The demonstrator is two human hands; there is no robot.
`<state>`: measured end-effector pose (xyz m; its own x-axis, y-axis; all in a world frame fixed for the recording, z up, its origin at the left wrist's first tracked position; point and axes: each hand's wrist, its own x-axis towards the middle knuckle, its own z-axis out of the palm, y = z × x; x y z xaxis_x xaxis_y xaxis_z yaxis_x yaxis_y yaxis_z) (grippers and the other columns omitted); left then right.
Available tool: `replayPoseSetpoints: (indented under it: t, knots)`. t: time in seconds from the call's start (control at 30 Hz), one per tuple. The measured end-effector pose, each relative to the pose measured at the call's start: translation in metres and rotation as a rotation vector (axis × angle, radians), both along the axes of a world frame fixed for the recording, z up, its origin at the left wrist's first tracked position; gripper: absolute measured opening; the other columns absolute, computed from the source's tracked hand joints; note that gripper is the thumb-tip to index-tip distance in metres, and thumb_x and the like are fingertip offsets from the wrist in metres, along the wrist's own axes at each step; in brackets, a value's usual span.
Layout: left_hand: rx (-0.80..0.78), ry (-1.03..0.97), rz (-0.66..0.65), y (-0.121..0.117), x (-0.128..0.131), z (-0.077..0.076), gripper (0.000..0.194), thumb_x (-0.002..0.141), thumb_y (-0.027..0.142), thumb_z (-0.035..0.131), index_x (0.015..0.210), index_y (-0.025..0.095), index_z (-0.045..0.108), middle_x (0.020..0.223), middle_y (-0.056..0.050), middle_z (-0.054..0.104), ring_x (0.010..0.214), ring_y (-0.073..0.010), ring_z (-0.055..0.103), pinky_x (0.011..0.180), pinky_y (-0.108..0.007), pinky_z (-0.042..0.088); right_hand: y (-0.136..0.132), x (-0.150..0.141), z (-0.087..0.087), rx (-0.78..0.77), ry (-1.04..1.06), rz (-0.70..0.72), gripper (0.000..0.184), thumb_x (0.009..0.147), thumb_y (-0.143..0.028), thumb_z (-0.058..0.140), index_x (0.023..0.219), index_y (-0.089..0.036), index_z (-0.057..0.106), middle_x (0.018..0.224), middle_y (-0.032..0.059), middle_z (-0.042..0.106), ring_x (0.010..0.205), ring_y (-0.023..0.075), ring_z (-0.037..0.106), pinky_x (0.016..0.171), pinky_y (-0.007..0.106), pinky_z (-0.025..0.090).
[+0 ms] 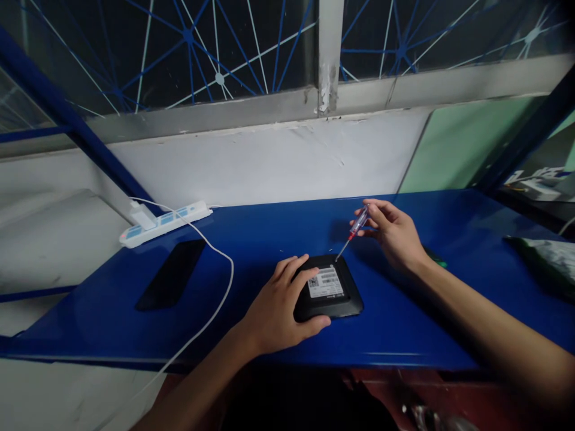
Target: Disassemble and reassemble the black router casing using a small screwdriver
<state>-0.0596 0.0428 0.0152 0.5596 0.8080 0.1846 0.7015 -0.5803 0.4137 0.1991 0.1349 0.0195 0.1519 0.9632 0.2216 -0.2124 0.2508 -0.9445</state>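
A flat black electronic device [353, 293] with rounded corners lies on the blue table, its white label [327, 284] with a square code and print facing up. My left hand [281, 305] grips its left side, fingers spread across the top and thumb along the near edge. In my right hand [393, 230] is a screwdriver [359, 224] with a clear purplish handle and red collar, pinched between thumb and fingers. It slants down to the left, and its tip meets the device near the far right corner. Whether a screw sits under the tip is too small to tell.
A dark phone-like slab [171, 275] lies on the left of the blue table [395, 338]. Behind it is a white power strip [166, 222] with a plugged-in charger; a white cable [232, 269] runs to the front edge. A shiny bag [545, 263] lies far right.
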Motion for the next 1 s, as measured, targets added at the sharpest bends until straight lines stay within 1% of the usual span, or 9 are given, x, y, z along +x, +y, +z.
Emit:
replayPoseSetpoints:
  t: [0.3,0.4,0.5,0.57,0.63,0.73,0.83,0.9,1.0]
  knots:
    - [0.003,0.001,0.000,0.000,-0.001,-0.001,0.069,0.078,0.044,0.075,0.137,0.023,0.046,0.156,-0.014,0.037,0.144,-0.0370,0.030,0.113,-0.061,0.036,0.000,-0.001,-0.003,0.019,-0.072,0.003,0.030,0.083,-0.047,0.072,0.102,-0.024,0.067,0.091,0.0035,0.072,0.074,0.0181,0.072,0.059,0.032,0.060]
    - [0.001,0.000,-0.006,0.000,-0.001,-0.001,0.069,0.078,0.045,0.075,0.137,0.023,0.045,0.157,-0.014,0.036,0.144,-0.0374,0.030,0.113,-0.062,0.036,-0.001,-0.002,-0.002,0.053,-0.108,-0.035,0.030,0.082,-0.047,0.072,0.101,-0.024,0.067,0.089,0.0035,0.072,0.070,0.0166,0.070,0.058,0.032,0.061]
    - [-0.010,0.009,-0.007,0.001,-0.001,-0.001,0.070,0.078,0.045,0.074,0.137,0.022,0.045,0.157,-0.015,0.036,0.144,-0.0369,0.030,0.113,-0.061,0.036,0.001,0.002,0.000,0.093,-0.118,-0.096,0.028,0.082,-0.046,0.073,0.099,-0.024,0.068,0.090,0.0033,0.071,0.072,0.0159,0.069,0.057,0.030,0.061]
    - [-0.014,0.009,-0.003,0.000,0.000,0.000,0.071,0.078,0.045,0.075,0.138,0.021,0.046,0.156,-0.015,0.036,0.144,-0.0364,0.029,0.114,-0.060,0.036,0.002,0.004,0.000,0.113,-0.103,-0.125,0.028,0.082,-0.046,0.074,0.098,-0.025,0.067,0.091,0.0030,0.071,0.075,0.0165,0.070,0.060,0.031,0.062]
    - [-0.012,0.000,0.000,-0.001,0.000,0.001,0.071,0.078,0.045,0.075,0.138,0.020,0.046,0.156,-0.015,0.037,0.144,-0.0364,0.030,0.115,-0.059,0.035,0.002,0.005,0.000,0.124,-0.071,-0.131,0.027,0.080,-0.045,0.075,0.095,-0.025,0.067,0.092,0.0021,0.073,0.078,0.0165,0.071,0.067,0.033,0.063]
    - [-0.012,-0.010,0.006,-0.001,0.001,0.001,0.071,0.077,0.046,0.076,0.137,0.021,0.048,0.157,-0.015,0.037,0.144,-0.0375,0.030,0.115,-0.060,0.035,-0.002,-0.001,0.000,0.109,-0.055,-0.107,0.026,0.078,-0.043,0.079,0.091,-0.025,0.065,0.094,0.0016,0.076,0.077,0.0150,0.071,0.075,0.033,0.062]
    - [-0.008,-0.010,0.009,-0.001,0.002,-0.001,0.072,0.076,0.048,0.076,0.138,0.021,0.048,0.157,-0.015,0.037,0.144,-0.0386,0.031,0.113,-0.061,0.036,-0.012,-0.014,0.002,0.093,-0.092,-0.068,0.026,0.077,-0.041,0.079,0.091,-0.024,0.065,0.095,0.0029,0.079,0.071,0.0135,0.069,0.074,0.031,0.059]
    - [-0.005,-0.007,0.009,0.000,0.002,-0.002,0.073,0.076,0.050,0.075,0.138,0.021,0.049,0.157,-0.015,0.037,0.144,-0.0393,0.030,0.113,-0.062,0.036,-0.018,-0.022,0.003,0.100,-0.101,-0.032,0.025,0.078,-0.040,0.079,0.092,-0.024,0.065,0.097,0.0033,0.079,0.068,0.0134,0.068,0.075,0.033,0.059]
    - [-0.003,-0.007,0.008,0.000,0.002,-0.003,0.074,0.076,0.052,0.074,0.138,0.021,0.048,0.157,-0.015,0.037,0.144,-0.0399,0.030,0.113,-0.063,0.036,-0.023,-0.032,0.001,0.082,-0.114,0.023,0.025,0.076,-0.040,0.079,0.090,-0.024,0.064,0.100,0.0038,0.078,0.075,0.0160,0.071,0.080,0.036,0.059]
